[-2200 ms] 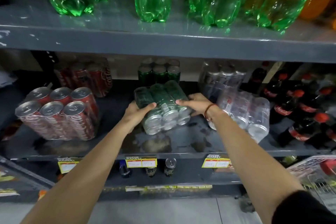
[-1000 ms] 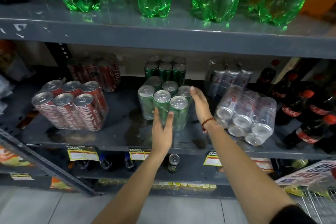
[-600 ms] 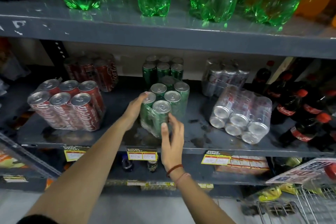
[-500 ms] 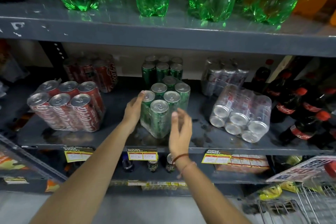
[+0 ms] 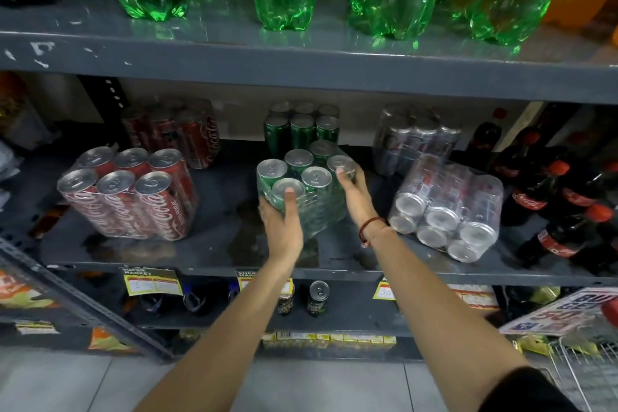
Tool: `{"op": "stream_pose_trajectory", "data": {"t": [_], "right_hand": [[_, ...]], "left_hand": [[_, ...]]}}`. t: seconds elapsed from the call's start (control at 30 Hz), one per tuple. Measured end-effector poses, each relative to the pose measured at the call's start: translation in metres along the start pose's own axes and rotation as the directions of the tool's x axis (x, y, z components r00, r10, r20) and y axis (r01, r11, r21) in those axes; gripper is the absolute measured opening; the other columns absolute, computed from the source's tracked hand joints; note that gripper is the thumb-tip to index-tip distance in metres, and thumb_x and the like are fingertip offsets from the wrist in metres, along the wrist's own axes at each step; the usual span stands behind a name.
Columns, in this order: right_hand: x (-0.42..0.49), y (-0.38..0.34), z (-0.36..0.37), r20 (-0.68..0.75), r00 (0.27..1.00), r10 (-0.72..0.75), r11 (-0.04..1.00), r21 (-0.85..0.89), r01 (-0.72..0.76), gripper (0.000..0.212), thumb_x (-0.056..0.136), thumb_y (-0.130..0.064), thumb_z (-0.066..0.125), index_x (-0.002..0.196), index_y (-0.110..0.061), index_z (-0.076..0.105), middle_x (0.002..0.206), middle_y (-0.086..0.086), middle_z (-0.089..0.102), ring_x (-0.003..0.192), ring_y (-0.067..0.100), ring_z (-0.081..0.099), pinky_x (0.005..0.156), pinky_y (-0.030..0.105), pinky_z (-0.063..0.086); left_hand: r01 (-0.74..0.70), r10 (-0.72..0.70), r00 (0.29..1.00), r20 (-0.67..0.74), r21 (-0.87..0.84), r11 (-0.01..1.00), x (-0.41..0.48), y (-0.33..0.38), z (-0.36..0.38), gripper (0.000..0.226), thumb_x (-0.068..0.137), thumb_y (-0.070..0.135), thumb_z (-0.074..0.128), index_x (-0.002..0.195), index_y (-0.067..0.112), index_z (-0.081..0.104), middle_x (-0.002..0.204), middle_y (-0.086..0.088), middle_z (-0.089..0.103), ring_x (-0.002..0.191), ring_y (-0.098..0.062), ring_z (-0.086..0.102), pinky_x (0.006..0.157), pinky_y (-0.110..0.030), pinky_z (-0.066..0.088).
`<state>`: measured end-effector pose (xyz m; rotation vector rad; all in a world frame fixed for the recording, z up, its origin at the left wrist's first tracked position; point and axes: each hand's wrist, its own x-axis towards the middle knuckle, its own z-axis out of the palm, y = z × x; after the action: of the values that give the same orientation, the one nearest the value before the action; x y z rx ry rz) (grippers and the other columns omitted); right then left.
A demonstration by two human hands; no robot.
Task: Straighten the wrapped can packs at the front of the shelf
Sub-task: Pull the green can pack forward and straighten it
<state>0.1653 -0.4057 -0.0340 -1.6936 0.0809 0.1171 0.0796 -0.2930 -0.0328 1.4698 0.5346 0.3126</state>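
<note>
On the middle shelf (image 5: 214,254), near its front edge, the green can pack (image 5: 302,187) is standing upright, six silver tops showing through clear wrap, its corner turned toward the viewer. The left hand (image 5: 282,227) is pressing flat against the near face, fingers spread and thumb reaching the front can's top. The right hand (image 5: 356,196) is cupping the right side, fingers open around the rear can. A red can pack (image 5: 130,197) is standing well to the left; a silver can pack (image 5: 448,211) is lying tipped just to the right.
</note>
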Motion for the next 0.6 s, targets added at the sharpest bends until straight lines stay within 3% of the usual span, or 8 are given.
{"op": "stream_pose_trajectory", "data": {"t": [0.1, 0.17, 0.23, 0.33, 0.47, 0.53, 0.6], "right_hand": [[-0.021, 0.009, 0.006, -0.058, 0.994, -0.091, 0.995, -0.053, 0.088, 0.087, 0.071, -0.072, 0.053, 0.141, -0.024, 0.033, 0.144, 0.01, 0.043, 0.132, 0.025, 0.042, 0.114, 0.049, 0.031], [-0.039, 0.006, 0.01, -0.063, 0.988, -0.139, 0.987, -0.09, 0.133, 0.076, 0.083, -0.056, 0.054, 0.144, -0.019, 0.027, 0.143, 0.015, 0.038, 0.133, 0.028, 0.038, 0.116, 0.042, 0.025], [-0.05, 0.012, 0.016, -0.074, 0.984, -0.165, 0.979, -0.131, 0.155, 0.071, 0.092, -0.04, 0.052, 0.148, -0.016, 0.016, 0.149, 0.016, 0.027, 0.137, 0.026, 0.029, 0.11, 0.025, 0.018], [-0.059, 0.018, 0.022, -0.108, 0.977, -0.185, 0.974, -0.15, 0.168, 0.072, 0.092, -0.039, 0.048, 0.149, -0.015, 0.011, 0.15, 0.016, 0.023, 0.138, 0.024, 0.027, 0.098, 0.014, 0.017], [-0.058, 0.011, 0.007, -0.079, 0.986, -0.145, 0.985, -0.104, 0.137, 0.061, 0.095, -0.031, 0.05, 0.147, -0.017, 0.021, 0.148, 0.012, 0.031, 0.137, 0.024, 0.033, 0.107, 0.02, 0.022], [-0.059, 0.005, -0.01, -0.108, 0.981, -0.164, 0.984, -0.088, 0.155, 0.056, 0.093, -0.03, 0.054, 0.142, -0.016, 0.032, 0.145, 0.011, 0.039, 0.131, 0.023, 0.041, 0.108, 0.025, 0.034], [-0.058, -0.006, -0.037, -0.172, 0.957, -0.234, 0.971, -0.089, 0.221, 0.044, 0.091, -0.021, 0.059, 0.132, -0.011, 0.046, 0.133, 0.012, 0.049, 0.118, 0.022, 0.051, 0.088, 0.006, 0.041]], "left_hand": [[0.077, -0.08, 0.997, 0.024, 0.085, 0.993, 0.023, 0.014, -0.013, 0.069, 0.091, 0.057, 0.034, 0.146, 0.019, 0.02, 0.148, -0.013, 0.038, 0.134, -0.032, 0.039, 0.11, -0.04, 0.03], [0.1, -0.112, 0.991, 0.077, 0.146, 0.984, 0.045, 0.017, -0.025, 0.073, 0.083, 0.065, 0.033, 0.143, 0.023, 0.03, 0.145, -0.014, 0.043, 0.13, -0.034, 0.043, 0.11, -0.047, 0.032], [0.082, -0.104, 0.988, 0.116, 0.179, 0.98, 0.069, 0.013, -0.034, 0.085, 0.067, 0.073, 0.035, 0.135, 0.022, 0.043, 0.138, -0.014, 0.051, 0.123, -0.032, 0.049, 0.107, -0.05, 0.036], [0.052, -0.085, 0.984, 0.157, 0.206, 0.977, 0.093, 0.004, -0.038, 0.085, 0.064, 0.07, 0.038, 0.13, 0.019, 0.051, 0.131, -0.012, 0.057, 0.118, -0.028, 0.054, 0.105, -0.049, 0.04], [0.08, -0.096, 0.989, 0.111, 0.141, 0.987, 0.092, -0.001, -0.036, 0.083, 0.062, 0.072, 0.041, 0.127, 0.021, 0.053, 0.13, -0.011, 0.058, 0.117, -0.028, 0.055, 0.104, -0.05, 0.041], [0.093, -0.098, 0.994, 0.041, 0.117, 0.989, 0.082, 0.006, -0.032, 0.079, 0.066, 0.068, 0.043, 0.128, 0.02, 0.052, 0.131, -0.011, 0.057, 0.119, -0.03, 0.053, 0.105, -0.049, 0.04], [-0.02, 0.035, 0.997, -0.072, 0.191, 0.981, 0.067, 0.019, -0.024, 0.063, 0.081, 0.05, 0.049, 0.132, 0.011, 0.047, 0.134, -0.017, 0.052, 0.124, -0.033, 0.048, 0.105, -0.043, 0.037]]}}
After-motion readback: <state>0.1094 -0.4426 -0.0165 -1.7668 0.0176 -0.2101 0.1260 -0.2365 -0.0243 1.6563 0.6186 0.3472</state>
